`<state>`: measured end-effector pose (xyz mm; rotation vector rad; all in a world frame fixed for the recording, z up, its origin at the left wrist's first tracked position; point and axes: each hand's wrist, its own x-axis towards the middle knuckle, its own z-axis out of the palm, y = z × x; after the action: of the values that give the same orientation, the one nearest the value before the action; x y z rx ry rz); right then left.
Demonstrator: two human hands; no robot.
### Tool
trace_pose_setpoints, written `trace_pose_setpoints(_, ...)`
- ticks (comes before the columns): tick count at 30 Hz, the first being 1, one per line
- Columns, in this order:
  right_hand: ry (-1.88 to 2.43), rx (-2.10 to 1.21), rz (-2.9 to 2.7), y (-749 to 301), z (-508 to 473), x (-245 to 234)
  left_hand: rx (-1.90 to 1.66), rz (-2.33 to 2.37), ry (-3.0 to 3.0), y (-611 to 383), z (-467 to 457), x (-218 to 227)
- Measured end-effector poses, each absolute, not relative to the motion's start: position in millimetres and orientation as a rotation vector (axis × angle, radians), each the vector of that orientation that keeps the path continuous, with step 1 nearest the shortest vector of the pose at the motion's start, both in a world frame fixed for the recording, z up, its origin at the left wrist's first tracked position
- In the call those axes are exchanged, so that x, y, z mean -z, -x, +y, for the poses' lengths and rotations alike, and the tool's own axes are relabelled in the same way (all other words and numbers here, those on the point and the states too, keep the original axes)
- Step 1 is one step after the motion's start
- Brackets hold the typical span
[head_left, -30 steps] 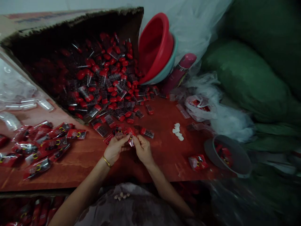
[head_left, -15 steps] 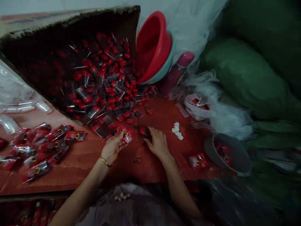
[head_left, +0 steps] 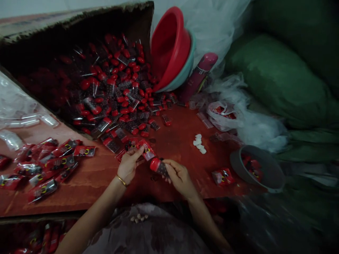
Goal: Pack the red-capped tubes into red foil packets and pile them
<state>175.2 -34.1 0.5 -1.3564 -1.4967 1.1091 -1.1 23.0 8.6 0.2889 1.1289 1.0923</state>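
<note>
Pinched in my left hand [head_left: 130,163] is a small red printed plastic bag [head_left: 148,151], held up above the table. My right hand [head_left: 180,176] grips a small clear bottle [head_left: 159,167] with dark contents and a red cap. The capped end points left and lies close to the lower end of the bag; whether they touch I cannot tell. Behind my left hand, loose bottles [head_left: 111,144] of the same kind spill from a big cardboard box [head_left: 79,21]. Filled red packets [head_left: 43,190] lie in a heap to the left.
A red basin [head_left: 169,46] leans in a pale green one, beside a pink flask [head_left: 200,76]. White discs [head_left: 199,144] lie on the red table [head_left: 174,141]. Farther right are a grey bowl [head_left: 238,165] holding red items, a packet [head_left: 222,176] and a white plastic bag [head_left: 225,118].
My right hand has lifted the bottle off the table and turned it toward my left hand. The bag in my left hand now tilts toward the bottle.
</note>
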Motion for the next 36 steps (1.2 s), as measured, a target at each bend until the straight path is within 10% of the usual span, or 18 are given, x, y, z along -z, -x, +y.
trace_pose_setpoints(22,1.477,-0.729,-1.398,-128,-23,17,-1.203,1.033,-0.374,-16,8,-8)
trace_pose_setpoints(36,1.193,-1.279,-1.183,-119,-24,16,-1.119,0.922,-0.433,-15,6,-12)
